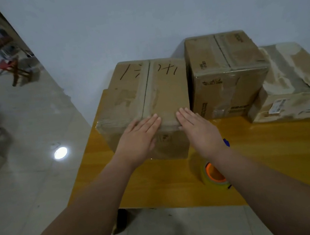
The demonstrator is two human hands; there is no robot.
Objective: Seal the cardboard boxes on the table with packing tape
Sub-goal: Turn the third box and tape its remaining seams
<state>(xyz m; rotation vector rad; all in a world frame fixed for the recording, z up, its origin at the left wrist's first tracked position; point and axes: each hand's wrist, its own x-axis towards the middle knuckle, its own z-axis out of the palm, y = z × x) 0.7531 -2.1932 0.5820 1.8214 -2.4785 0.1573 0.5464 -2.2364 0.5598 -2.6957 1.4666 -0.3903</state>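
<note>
Both forearms are stretched forward over the yellow wooden table (280,149); the left hand (140,138) and right hand (199,130) are laid flat, fingers extended, grasping nothing, on the near top edge of the brown, taped cardboard box with black handwriting (146,96); the clear packing-tape roll with orange core (214,174) is seen lying on the table beneath the right forearm.

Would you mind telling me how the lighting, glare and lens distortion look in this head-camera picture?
Head view: dim, bluish light overall; a bright round glare spot reflects off the glossy floor at left; wide-angle distortion bends the wall edge and stretches the forearms; the left hand and right hand on the marked box look slightly soft; the tape roll is partly hidden by the right forearm.
</note>
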